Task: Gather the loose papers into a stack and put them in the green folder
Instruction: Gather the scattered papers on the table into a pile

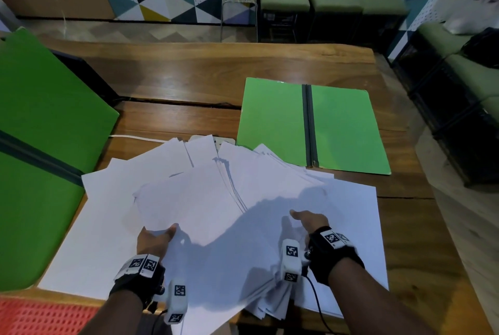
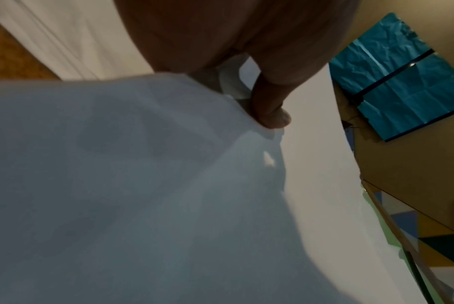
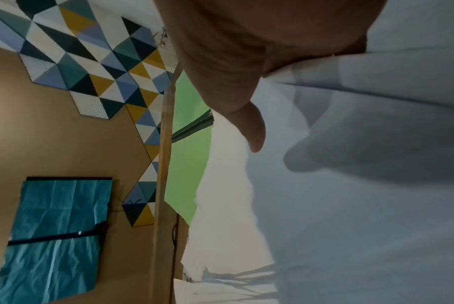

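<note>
One open green folder (image 1: 313, 124) lies flat on the wooden table (image 1: 189, 70); a second green folder (image 1: 40, 145) lies far to its left. Between them, nearer the person, a fanned heap of white papers (image 1: 216, 194), too overlapped to count. Left hand (image 1: 154, 240) and right hand (image 1: 310, 220) each pinch the heap's near edge, thumbs on top.

Both forearms reached forward, wrists strapped in black bands. The left hand (image 1: 155, 240) pinched white sheets, thumb on top. The right hand (image 1: 310, 222) gripped likewise, thumb stretched over the paper, fingers hidden beneath.
</note>
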A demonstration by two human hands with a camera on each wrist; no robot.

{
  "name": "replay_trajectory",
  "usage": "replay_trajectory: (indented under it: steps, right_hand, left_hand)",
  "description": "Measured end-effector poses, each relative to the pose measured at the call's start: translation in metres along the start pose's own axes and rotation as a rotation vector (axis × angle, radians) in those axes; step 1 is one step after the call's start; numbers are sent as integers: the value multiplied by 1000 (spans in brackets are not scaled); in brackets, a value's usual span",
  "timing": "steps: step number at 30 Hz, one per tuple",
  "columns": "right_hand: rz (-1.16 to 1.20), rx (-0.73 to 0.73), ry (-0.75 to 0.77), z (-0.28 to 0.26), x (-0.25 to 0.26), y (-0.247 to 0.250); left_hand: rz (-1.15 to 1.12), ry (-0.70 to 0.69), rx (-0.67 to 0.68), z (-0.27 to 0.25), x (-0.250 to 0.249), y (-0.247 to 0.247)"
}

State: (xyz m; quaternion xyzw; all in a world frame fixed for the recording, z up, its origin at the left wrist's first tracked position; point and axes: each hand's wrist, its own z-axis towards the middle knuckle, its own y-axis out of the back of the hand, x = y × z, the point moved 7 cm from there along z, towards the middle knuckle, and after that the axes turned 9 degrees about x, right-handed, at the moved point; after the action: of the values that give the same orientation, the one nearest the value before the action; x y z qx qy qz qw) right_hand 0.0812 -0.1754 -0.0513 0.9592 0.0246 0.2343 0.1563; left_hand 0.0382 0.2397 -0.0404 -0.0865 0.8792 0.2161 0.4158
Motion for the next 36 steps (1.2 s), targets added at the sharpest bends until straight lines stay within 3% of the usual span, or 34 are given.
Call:
replay_trajectory:
  steps: [3, 9, 15, 20, 25, 27, 31, 36]
  right_hand:
    - [-72, 24, 78, -3, 7, -8]
    - [-84, -137, 230, -15, 7, -9]
    - [-147, -189, 339, -22, 32, 41]
    - [-320, -188, 275, -11, 34, 102]
    - [-440, -212, 275, 8, 29, 129]
    - [-462, -279, 302, 14, 28, 137]
    - [-450, -566, 234, 5, 7, 143]
    - [-440, -388, 71, 12, -24, 96]
  left_hand:
    - [31, -1, 13, -1, -2, -1]
    - [59, 10, 10, -4, -5, -1]
    - [43, -36, 53, -3, -13, -3]
    - [73, -32, 106, 6, -7, -13]
    - [135, -53, 174, 7, -10, -28]
    - [144, -77, 193, 0, -16, -36]
    - [156, -88, 186, -1, -18, -50]
    - [162, -75, 157, 0, -9, -55]
